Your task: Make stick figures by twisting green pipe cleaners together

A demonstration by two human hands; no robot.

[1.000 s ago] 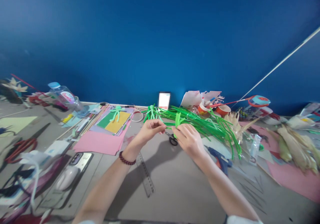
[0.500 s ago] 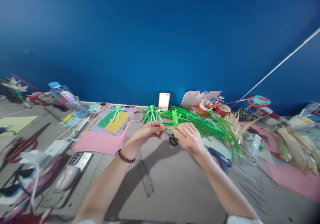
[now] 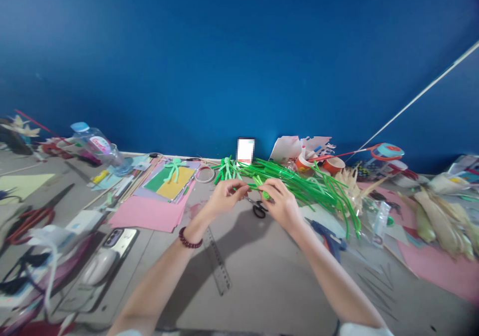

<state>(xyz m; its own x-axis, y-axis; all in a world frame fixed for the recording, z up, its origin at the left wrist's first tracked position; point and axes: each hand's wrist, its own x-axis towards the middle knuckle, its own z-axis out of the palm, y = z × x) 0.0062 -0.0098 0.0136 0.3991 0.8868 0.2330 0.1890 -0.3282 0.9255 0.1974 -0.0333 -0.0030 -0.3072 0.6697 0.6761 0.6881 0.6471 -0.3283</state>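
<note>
Toward the left side of the worktop (image 3: 254,286), red-handled scissors (image 3: 32,223) are noted. Toward the near-left corner, a phone (image 3: 123,241) carries a rounded white object (image 3: 100,267), possibly a mouse. Near the far edge, a green figure (image 3: 172,168) lies on stacked sheets, presumably for support. A clear ruler (image 3: 218,263) lies flat beside the left forearm.

The left hand (image 3: 226,196) has thumb and forefinger drawn near each other; whether they grip anything cannot be told. The right hand (image 3: 280,201) pinches a light-green fuzzy piece (image 3: 266,195), located between the hands, above the worktop's middle toward the far edge. The right fingers probably steady it, leaving the left free to manage its thin end.

Black-handled scissors (image 3: 259,209) rest just below, likely for ready reach. Green stems (image 3: 295,176) run along the far edge, apparently kept close to the right hand. Farther right lie a glue gun (image 3: 333,238) and husks (image 3: 441,221).
</note>
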